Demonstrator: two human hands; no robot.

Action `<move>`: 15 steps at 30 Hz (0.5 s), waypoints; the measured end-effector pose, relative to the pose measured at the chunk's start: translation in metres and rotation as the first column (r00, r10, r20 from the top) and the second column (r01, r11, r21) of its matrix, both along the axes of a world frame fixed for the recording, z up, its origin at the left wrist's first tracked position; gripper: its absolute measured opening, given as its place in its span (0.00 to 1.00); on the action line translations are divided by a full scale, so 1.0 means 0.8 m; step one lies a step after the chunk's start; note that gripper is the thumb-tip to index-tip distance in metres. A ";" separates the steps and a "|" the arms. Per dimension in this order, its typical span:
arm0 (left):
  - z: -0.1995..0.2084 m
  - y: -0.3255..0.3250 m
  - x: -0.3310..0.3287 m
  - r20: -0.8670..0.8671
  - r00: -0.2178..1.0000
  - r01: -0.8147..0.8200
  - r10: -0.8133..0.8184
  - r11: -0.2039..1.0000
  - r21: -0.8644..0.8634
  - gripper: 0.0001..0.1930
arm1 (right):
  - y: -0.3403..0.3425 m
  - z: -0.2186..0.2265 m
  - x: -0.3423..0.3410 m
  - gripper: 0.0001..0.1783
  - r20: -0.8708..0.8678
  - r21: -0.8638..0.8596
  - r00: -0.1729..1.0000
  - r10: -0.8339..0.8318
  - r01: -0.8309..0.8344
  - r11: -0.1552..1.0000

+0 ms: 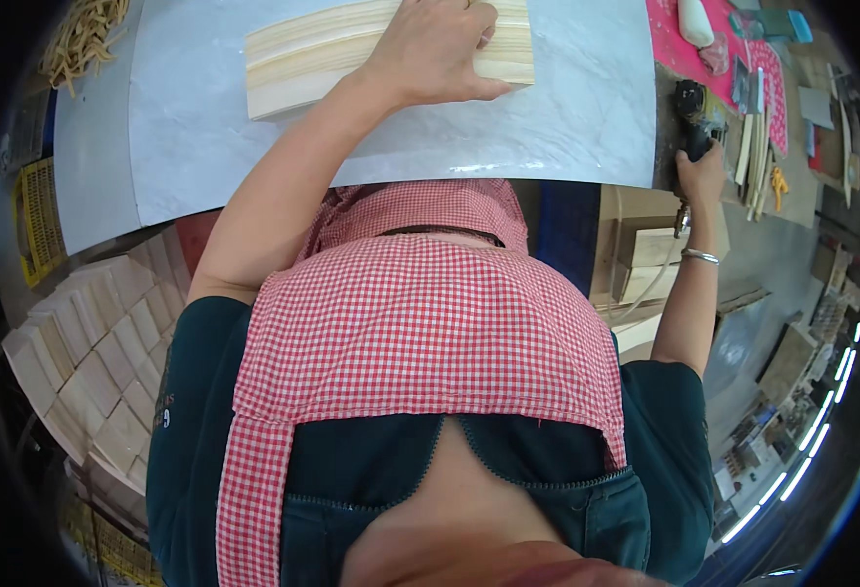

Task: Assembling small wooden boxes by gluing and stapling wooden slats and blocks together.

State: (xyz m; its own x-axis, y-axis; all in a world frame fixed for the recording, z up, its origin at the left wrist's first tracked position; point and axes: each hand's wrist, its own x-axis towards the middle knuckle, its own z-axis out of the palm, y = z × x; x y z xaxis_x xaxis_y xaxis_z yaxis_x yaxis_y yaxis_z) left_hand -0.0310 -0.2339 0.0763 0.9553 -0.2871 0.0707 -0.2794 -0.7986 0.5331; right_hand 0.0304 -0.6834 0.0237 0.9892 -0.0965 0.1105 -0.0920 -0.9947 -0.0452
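Note:
My left hand (438, 49) lies over a short stack of pale wooden strips (303, 64) on the table. Its thumb stretches along the near edge and its fingers bend on top, partly cut off by the frame's upper rim. At the table's right end, my right hand (702, 174) is closed round the black handle of a pistol-grip tool (692, 103). A hose (660, 284) runs down below that hand, seemingly from the handle. The tool's exact kind cannot be made out. Its head points away from me, near the table's edge.
The strips rest on a white marbled tabletop (576, 127). A tangle of thin strips (83, 39) sits far left. Stacked wooden blocks (107, 342) stand below left, by a yellow crate (39, 220). Long wooden sticks (757, 157) and orange clippers (780, 186) lie right.

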 end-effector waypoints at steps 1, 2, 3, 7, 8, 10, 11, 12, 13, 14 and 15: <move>-0.002 -0.002 -0.001 -0.030 0.999 -0.016 0.017 1.000 0.003 0.24 | -0.004 0.002 0.002 0.28 -0.014 -0.008 1.000 -0.011 0.010 1.000; -0.003 -0.002 -0.001 -0.026 0.999 -0.027 0.027 1.000 -0.014 0.24 | 0.000 0.014 0.004 0.28 -0.010 -0.025 1.000 0.000 0.000 1.000; -0.005 -0.002 -0.002 -0.032 0.999 -0.028 0.028 0.999 -0.018 0.24 | 0.005 0.030 0.007 0.27 -0.042 0.045 0.998 -0.040 0.042 0.998; -0.008 -0.002 0.003 -0.043 0.999 -0.020 0.018 0.999 -0.046 0.25 | 0.048 0.109 0.001 0.23 -0.145 0.228 0.977 -0.158 0.189 0.955; -0.007 0.000 0.003 -0.086 0.996 -0.024 0.019 0.998 -0.050 0.25 | 0.067 0.131 -0.009 0.21 -0.173 0.295 0.973 -0.152 0.199 0.935; -0.005 0.004 0.005 -0.173 0.985 -0.033 0.023 0.998 -0.055 0.25 | 0.111 0.173 -0.039 0.18 -0.230 0.425 0.964 -0.131 0.220 0.878; -0.003 0.005 0.003 -0.217 0.976 -0.034 0.020 0.998 -0.060 0.26 | 0.132 0.190 -0.058 0.17 -0.260 0.483 0.958 -0.120 0.237 0.843; -0.001 0.005 0.004 -0.221 0.975 -0.041 0.024 0.996 -0.074 0.26 | 0.152 0.202 -0.079 0.14 -0.207 0.552 0.978 -0.034 0.146 0.821; 0.002 0.006 0.005 -0.248 0.969 -0.036 0.010 0.995 -0.097 0.26 | 0.173 0.209 -0.099 0.12 -0.148 0.616 0.988 0.045 0.057 0.786; 0.006 0.006 0.006 -0.275 0.961 -0.026 -0.009 0.992 -0.121 0.26 | 0.195 0.213 -0.118 0.12 -0.151 0.607 0.988 0.040 0.061 0.792; 0.008 0.006 0.006 -0.302 0.953 -0.018 -0.026 0.990 -0.143 0.27 | 0.216 0.215 -0.134 0.10 -0.166 0.642 0.985 0.056 0.065 0.764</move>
State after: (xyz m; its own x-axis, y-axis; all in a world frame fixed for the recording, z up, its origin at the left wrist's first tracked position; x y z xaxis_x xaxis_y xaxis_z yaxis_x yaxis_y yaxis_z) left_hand -0.0260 -0.2291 0.0825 0.9369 -0.2992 -0.1807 -0.0907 -0.7074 0.7010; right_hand -0.0767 -0.5102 0.1960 0.9856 -0.0899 -0.1433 -0.1626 -0.7362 -0.6569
